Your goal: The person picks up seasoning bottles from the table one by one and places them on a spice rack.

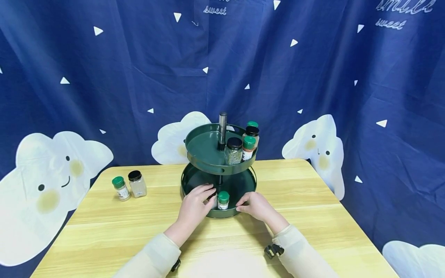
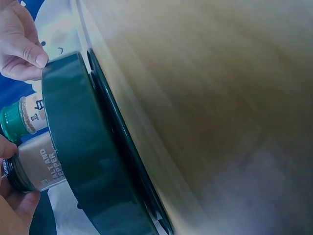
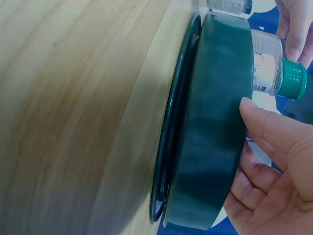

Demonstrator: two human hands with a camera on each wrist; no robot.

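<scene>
My left hand grips a square glass jar by its black lid, with "pepper" readable on the glass. The jar stands inside the front rim of the lower tray of a dark green two-tier turntable rack. Right beside it stands a green-capped spice shaker with a white label. At the front right my right hand pinches the lower tray's rim, its thumb against the wall and the other fingers curled behind. In the head view the left hand hides much of the jar.
Several green- and black-lidded spice jars crowd the right side of the upper tray, around whose middle a metal post rises. At the table's left stand a green-capped shaker and a black-lidded jar. A blue curtain hangs behind.
</scene>
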